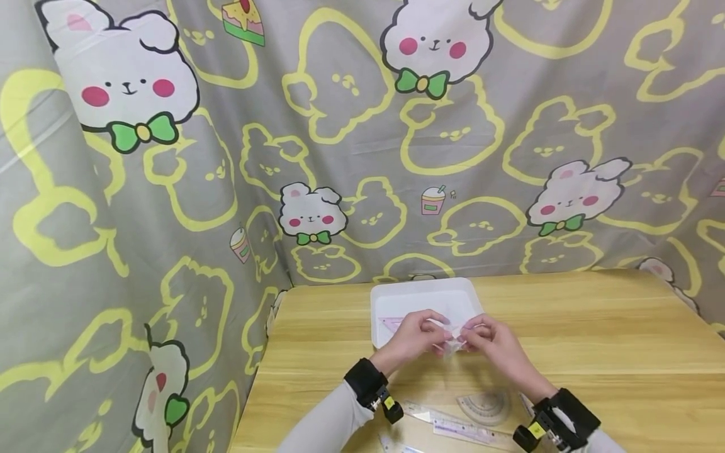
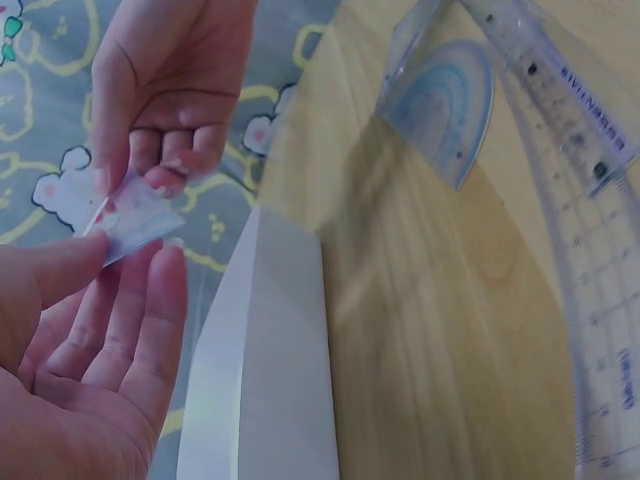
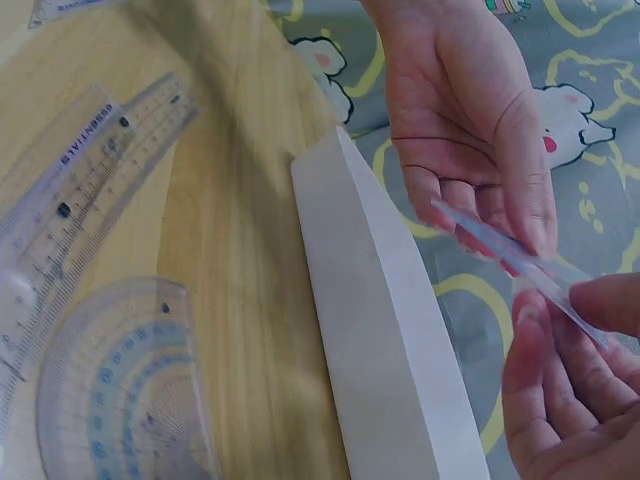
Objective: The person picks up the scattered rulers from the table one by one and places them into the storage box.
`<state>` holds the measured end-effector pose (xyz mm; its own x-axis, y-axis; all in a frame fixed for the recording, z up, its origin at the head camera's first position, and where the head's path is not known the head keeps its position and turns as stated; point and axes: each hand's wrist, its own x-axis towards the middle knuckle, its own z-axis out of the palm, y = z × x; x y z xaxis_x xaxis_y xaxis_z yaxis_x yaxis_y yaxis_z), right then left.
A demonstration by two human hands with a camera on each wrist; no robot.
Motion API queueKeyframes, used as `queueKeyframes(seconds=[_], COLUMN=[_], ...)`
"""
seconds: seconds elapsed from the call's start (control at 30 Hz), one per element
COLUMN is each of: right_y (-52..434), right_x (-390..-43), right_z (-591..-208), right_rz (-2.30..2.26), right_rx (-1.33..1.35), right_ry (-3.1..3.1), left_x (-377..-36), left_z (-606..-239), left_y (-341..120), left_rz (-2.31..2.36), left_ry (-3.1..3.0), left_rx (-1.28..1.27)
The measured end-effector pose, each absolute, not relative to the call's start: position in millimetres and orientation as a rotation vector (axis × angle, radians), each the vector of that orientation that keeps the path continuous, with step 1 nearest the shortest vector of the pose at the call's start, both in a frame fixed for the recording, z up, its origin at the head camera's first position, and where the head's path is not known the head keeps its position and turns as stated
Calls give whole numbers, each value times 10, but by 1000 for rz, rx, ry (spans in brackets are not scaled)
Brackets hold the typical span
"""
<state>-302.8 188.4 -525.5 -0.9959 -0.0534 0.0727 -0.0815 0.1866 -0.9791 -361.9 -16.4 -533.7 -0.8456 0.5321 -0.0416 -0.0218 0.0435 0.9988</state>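
Over the near edge of a white tray (image 1: 378, 290), both hands hold a thin clear plastic piece (image 2: 138, 222); its exact kind I cannot tell. My left hand (image 1: 416, 336) pinches one side of it between thumb and fingers. On the other side, the thumb and fingertips of my right hand (image 1: 498, 345) grip it. Seen from the right wrist, the clear piece (image 3: 520, 262) appears almost edge-on, slanting between the two hands. A pinkish set square (image 1: 389, 323) lies in the tray, partly hidden by the left hand.
On the wooden table (image 1: 612, 352), nearer the body, lie a clear protractor (image 1: 484, 408) and a ruler (image 1: 461, 430) marked in purple, overlapping another clear ruler (image 1: 418, 412). More clear pieces reach the bottom edge. A patterned curtain (image 1: 351, 157) hangs behind and at the left.
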Motion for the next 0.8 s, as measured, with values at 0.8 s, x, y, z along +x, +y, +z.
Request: queueKeyframes(seconds=[0.8], right_y=[2111], right_x=[-3486], right_z=[-5354], right_rz=[1133], right_rx=[286], right_ry=[-2699], left_x=[-4082], left_z=[-5430], left_y=[74], left_rz=[1279], left_ry=[2448], left_rx=[803])
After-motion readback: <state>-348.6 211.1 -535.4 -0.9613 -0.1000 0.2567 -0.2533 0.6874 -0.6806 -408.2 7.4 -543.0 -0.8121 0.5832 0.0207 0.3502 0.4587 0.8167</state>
